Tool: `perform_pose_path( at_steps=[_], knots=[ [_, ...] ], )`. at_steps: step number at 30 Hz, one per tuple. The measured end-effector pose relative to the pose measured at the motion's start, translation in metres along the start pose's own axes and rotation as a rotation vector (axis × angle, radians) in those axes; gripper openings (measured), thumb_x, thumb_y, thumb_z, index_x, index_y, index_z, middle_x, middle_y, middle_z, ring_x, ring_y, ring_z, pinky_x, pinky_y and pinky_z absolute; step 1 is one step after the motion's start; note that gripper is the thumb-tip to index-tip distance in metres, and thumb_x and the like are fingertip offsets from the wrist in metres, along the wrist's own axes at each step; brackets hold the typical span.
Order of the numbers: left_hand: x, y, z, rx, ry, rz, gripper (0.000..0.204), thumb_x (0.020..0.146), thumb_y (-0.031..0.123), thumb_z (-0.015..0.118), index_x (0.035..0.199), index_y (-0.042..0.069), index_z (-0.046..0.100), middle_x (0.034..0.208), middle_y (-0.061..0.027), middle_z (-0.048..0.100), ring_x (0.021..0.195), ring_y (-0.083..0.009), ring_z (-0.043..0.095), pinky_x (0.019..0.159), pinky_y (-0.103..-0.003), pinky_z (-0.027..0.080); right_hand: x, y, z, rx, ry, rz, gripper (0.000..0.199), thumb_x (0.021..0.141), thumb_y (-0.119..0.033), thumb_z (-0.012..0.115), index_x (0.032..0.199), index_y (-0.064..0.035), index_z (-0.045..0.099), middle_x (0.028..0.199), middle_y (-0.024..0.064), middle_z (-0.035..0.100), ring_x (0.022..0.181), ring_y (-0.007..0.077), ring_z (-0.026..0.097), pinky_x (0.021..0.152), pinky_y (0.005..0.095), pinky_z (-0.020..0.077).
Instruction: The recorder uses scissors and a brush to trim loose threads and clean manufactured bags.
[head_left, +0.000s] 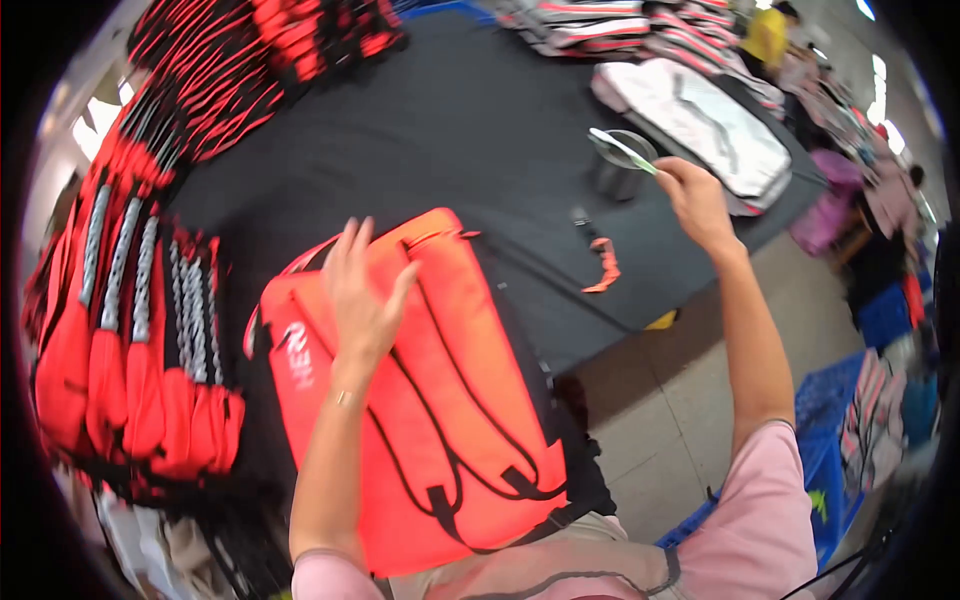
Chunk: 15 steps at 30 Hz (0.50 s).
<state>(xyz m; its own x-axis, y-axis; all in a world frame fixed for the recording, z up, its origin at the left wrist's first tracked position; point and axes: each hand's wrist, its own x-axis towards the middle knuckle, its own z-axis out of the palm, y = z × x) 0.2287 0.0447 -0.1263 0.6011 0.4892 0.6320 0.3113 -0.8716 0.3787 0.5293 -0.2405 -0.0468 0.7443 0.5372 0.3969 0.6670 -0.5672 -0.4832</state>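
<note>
Pink sleeves (760,520) at the lower edge, both forearms reaching up from them over the black worktop (470,130).

Left hand (358,300): flat on the orange backpack (420,400), fingers (350,250) spread wide and straight, gripping nothing, only pressing down. Backpack strap-side up, lying under and below these fingers, overhanging the near worktop edge toward the body. Black-edged shoulder straps (450,420) running down from just below the palm to the buckles at the bottom.

Right hand (695,200): closed around the handle of a pale green-white brush-like tool (622,150), its tip lying across the rim of the dark metal cup (620,165) just left of the fingers. Exact kind of tool unclear.

Small orange strap piece (603,265) loose on the worktop, between the two hands, below the cup.

Recommended handling, as a judgement:
- Hold the flat left palm firmly on the bag to prevent sliding off the edge.
- Lift the tool straight up, clear of the cup rim, to avoid tipping the cup.
- Carry the tip low and direct toward the bag, away from the loose strap piece.

Surroundings: stacked red-and-black bags (130,330) left of the left fingers; grey-white bags (700,120) beyond the right fingers; blue crates (835,470) on the floor.
</note>
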Motion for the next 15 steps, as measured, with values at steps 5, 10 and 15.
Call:
perform_pose_path(
  at_steps=[5, 10, 15],
  knots=[
    [-0.005, -0.03, 0.023, 0.171, -0.256, -0.189, 0.1, 0.074, 0.052, 0.076, 0.148, 0.003, 0.031, 0.15, -0.0205, 0.035, 0.14, -0.0369, 0.031, 0.114, -0.053, 0.024, -0.012, -0.059, 0.076, 0.391, -0.176, -0.155, 0.021, 0.092, -0.017, 0.064, 0.105, -0.0005, 0.068, 0.083, 0.0099, 0.068, 0.073, 0.0154, 0.063, 0.069, 0.0316, 0.0494],
    [-0.071, -0.003, 0.018, 0.153, -0.381, -0.086, 0.086, 0.08, 0.03, 0.068, 0.148, -0.002, 0.026, 0.151, -0.0241, 0.032, 0.144, -0.0374, 0.025, 0.117, -0.051, 0.021, -0.019, -0.089, 0.105, 0.359, -0.3, -0.289, 0.022, 0.088, -0.014, 0.068, 0.107, -0.0031, 0.068, 0.088, 0.0066, 0.064, 0.081, 0.017, 0.062, 0.074, 0.0299, 0.0486],
    [-0.108, 0.016, 0.004, 0.096, -0.341, -0.098, 0.069, 0.086, 0.019, 0.064, 0.145, -0.003, 0.036, 0.148, -0.0253, 0.036, 0.14, -0.0388, 0.033, 0.112, -0.049, 0.033, -0.022, -0.125, 0.133, 0.321, -0.349, -0.523, 0.015, 0.085, -0.01, 0.07, 0.099, -0.0055, 0.071, 0.086, 0.0065, 0.058, 0.074, 0.0206, 0.059, 0.067, 0.03, 0.0473]
  ],
)
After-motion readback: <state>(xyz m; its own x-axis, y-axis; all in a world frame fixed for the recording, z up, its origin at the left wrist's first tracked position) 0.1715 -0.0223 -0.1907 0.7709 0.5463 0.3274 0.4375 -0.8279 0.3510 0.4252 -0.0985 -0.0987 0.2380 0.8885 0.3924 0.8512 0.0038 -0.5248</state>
